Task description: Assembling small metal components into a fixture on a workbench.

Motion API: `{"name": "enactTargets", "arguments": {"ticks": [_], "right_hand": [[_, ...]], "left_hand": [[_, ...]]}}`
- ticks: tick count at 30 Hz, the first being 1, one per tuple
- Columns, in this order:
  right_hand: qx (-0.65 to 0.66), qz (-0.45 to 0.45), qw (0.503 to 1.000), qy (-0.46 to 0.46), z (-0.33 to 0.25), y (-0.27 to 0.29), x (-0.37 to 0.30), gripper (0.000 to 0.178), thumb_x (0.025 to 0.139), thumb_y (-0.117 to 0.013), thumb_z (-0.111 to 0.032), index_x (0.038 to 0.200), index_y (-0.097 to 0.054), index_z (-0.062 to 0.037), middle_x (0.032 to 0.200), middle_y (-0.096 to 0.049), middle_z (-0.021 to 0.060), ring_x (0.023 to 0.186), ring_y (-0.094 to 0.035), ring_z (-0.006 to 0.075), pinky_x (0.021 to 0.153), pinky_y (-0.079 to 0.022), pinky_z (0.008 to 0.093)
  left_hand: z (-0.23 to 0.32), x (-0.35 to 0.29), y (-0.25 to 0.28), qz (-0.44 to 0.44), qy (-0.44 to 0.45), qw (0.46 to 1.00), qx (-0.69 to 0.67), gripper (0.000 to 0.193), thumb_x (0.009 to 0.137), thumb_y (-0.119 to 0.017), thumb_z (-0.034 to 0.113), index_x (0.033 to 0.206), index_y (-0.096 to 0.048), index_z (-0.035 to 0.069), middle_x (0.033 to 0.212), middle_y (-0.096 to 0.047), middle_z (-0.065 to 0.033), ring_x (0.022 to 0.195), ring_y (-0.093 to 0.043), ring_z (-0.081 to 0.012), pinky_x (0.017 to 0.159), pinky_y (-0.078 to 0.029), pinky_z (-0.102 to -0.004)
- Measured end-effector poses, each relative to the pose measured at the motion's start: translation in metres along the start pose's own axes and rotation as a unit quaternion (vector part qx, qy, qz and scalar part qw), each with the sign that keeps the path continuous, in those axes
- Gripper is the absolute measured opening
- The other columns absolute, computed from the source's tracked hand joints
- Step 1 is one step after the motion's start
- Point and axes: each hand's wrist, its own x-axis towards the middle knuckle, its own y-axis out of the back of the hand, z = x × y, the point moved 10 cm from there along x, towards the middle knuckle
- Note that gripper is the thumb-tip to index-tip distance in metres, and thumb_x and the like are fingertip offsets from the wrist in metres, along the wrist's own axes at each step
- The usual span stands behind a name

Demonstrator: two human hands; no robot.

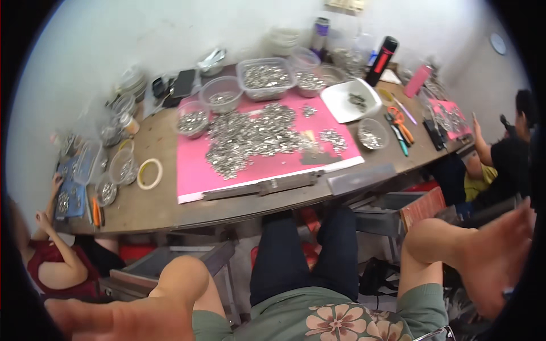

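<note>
The left hand (122, 321) and right hand (497, 256) are held well apart close to the viewer, palms broadly open, with nothing visible in either. Beyond the lap, touched by neither, a broad heap of small metal pieces (250, 139) lies on a pink mat (193, 176) at the middle of the tabletop (153, 210). Singly, each piece should prove light, stiff and rather slippery, best pinched by its edges between thumb and fingertip; in bulk, the heap would probably weigh more and slide when scooped. The clear rectangular tub (273, 95) behind it looks thin-walled and is best supported at two opposite sides. A long metal bar (273, 184) lies along the mat's front edge; a white tray (340, 111) stands to the right. Hard to make out: the left fingertips are lost at the dark rim, both hands are blurred, the pieces' individual outlines are too small to resolve, and the heap's lower layers are covered.
</note>
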Motion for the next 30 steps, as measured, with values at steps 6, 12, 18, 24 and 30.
{"name": "enactTargets", "arguments": {"ticks": [6,12,18,24,30], "right_hand": [[0.033,0.036,0.997,-0.066,0.061,-0.027,-0.025,0.053,0.089,-0.071,-0.045,0.127,-0.068,-0.0087,0.138,-0.054,0.0126,0.116,-0.048,0.0274,0.082,-0.046,0.0425],[0.037,0.06,0.99,-0.118,0.081,-0.026,-0.052,0.053,0.089,-0.071,-0.044,0.127,-0.068,-0.0085,0.138,-0.054,0.013,0.116,-0.049,0.0277,0.082,-0.046,0.0425],[0.06,0.037,0.989,-0.127,0.079,-0.024,-0.057,0.053,0.089,-0.07,-0.044,0.128,-0.067,-0.0082,0.138,-0.054,0.0134,0.116,-0.049,0.028,0.082,-0.047,0.0424],[0.055,0.02,0.988,-0.14,0.063,-0.002,-0.06,0.052,0.09,-0.07,-0.044,0.128,-0.067,-0.0079,0.138,-0.054,0.0138,0.116,-0.049,0.0283,0.082,-0.047,0.0423],[0.035,0.014,0.986,-0.16,0.038,0.031,-0.043,0.052,0.09,-0.07,-0.043,0.128,-0.067,-0.0077,0.138,-0.054,0.0141,0.116,-0.05,0.0286,0.082,-0.047,0.0422]], "left_hand": [[-0.048,0.027,-0.031,-0.061,0.011,0.996,0.068,0.038,0.093,-0.059,0.033,0.124,-0.066,0.011,0.135,-0.057,-0.0102,0.12,-0.048,-0.0263,0.095,-0.037,-0.0377],[-0.071,0.023,-0.052,-0.11,0.034,0.988,0.105,0.04,0.093,-0.058,0.034,0.125,-0.064,0.012,0.135,-0.056,-0.0106,0.12,-0.047,-0.0272,0.096,-0.036,-0.0385],[-0.055,0.019,-0.051,-0.104,0.024,0.986,0.131,0.041,0.093,-0.058,0.035,0.126,-0.063,0.012,0.136,-0.055,-0.0111,0.121,-0.047,-0.0282,0.096,-0.036,-0.0393],[-0.039,-0.006,-0.067,-0.106,0.034,0.984,0.14,0.042,0.093,-0.058,0.036,0.127,-0.062,0.012,0.137,-0.054,-0.0115,0.121,-0.046,-0.0291,0.097,-0.036,-0.0401],[-0.025,-0.03,-0.1,-0.121,0.058,0.981,0.14,0.043,0.093,-0.057,0.037,0.128,-0.06,0.012,0.138,-0.054,-0.0119,0.122,-0.046,-0.0301,0.097,-0.036,-0.0409]]}}
